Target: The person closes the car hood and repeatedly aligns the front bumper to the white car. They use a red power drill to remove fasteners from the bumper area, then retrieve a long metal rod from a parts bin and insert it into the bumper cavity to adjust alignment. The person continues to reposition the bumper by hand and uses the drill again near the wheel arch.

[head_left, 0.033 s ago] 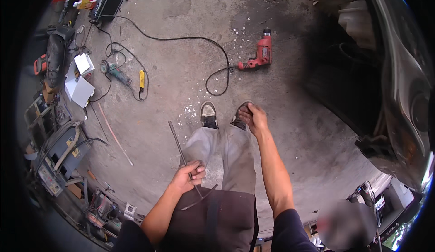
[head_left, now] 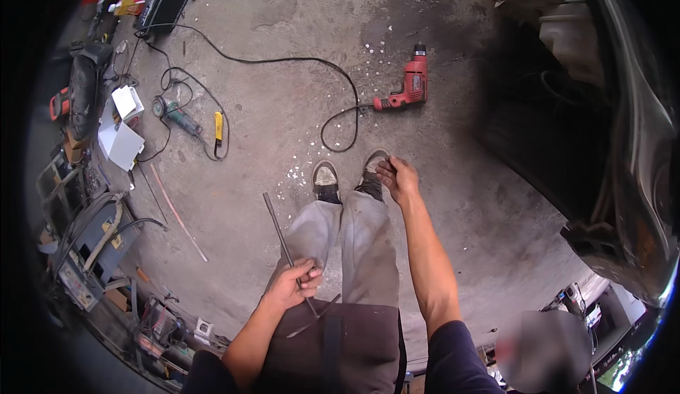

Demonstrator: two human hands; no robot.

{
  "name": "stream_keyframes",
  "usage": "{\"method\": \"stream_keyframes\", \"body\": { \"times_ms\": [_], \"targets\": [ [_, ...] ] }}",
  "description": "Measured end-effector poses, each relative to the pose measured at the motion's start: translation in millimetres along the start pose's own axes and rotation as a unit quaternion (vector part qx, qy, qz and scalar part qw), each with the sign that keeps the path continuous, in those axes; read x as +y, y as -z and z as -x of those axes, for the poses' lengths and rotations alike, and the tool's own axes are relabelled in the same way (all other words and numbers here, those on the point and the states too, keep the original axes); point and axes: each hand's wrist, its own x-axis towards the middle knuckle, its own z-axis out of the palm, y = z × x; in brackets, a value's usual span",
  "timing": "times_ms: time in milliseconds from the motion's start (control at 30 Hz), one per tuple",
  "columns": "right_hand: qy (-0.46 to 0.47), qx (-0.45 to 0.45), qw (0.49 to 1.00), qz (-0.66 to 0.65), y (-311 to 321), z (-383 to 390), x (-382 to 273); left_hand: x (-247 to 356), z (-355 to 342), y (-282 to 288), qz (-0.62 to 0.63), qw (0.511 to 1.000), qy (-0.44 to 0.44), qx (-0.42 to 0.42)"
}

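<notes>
Nothing has visibly moved since the earlier frame: both hands, the rod and the tools on the floor lie as they did. The left hand (head_left: pixel 292 284) is closed around a thin dark metal rod (head_left: pixel 280 236), fingers wrapped about its lower part, so that the rod slants up and to the left from the fist, ending over the concrete floor (head_left: pixel 283 103) just left of the person's grey trouser legs (head_left: pixel 354 241). A second thin piece pokes out below the fist, across the dark apron (head_left: pixel 340 348). The right hand (head_left: pixel 398 178) is stretched forward on a straight arm, fingers curled loosely inward and holding nothing that can be made out; it hovers just right of the rod holder's right shoe (head_left: pixel 371 174), with the left shoe (head_left: pixel 326 180) beside it. Well beyond the shoes, a red electric drill (head_left: pixel 406 88) lies on the floor, its black cable (head_left: pixel 283 59) looping away to the left. Far left of the rod lie an angle grinder (head_left: pixel 174 115), a yellow-handled tool (head_left: pixel 219 126) and white sheets (head_left: pixel 122 133). A dark vehicle body (head_left: pixel 630 146) fills the side well right of the rod.
</notes>
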Motion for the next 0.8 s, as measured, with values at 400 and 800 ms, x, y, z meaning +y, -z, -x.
{"method": "stream_keyframes", "body": {
  "times_ms": [400, 800],
  "targets": [
    [0.061, 0.137, 0.957, -0.247, -101, -269, -41, 95, -46, -19, 0.145, 0.986, -0.078, -0.024],
    [-0.071, 0.020, 0.944, -0.320, -160, 23, -150, 46, 43, -114, 0.219, 0.957, -0.182, -0.050]
  ]
}}
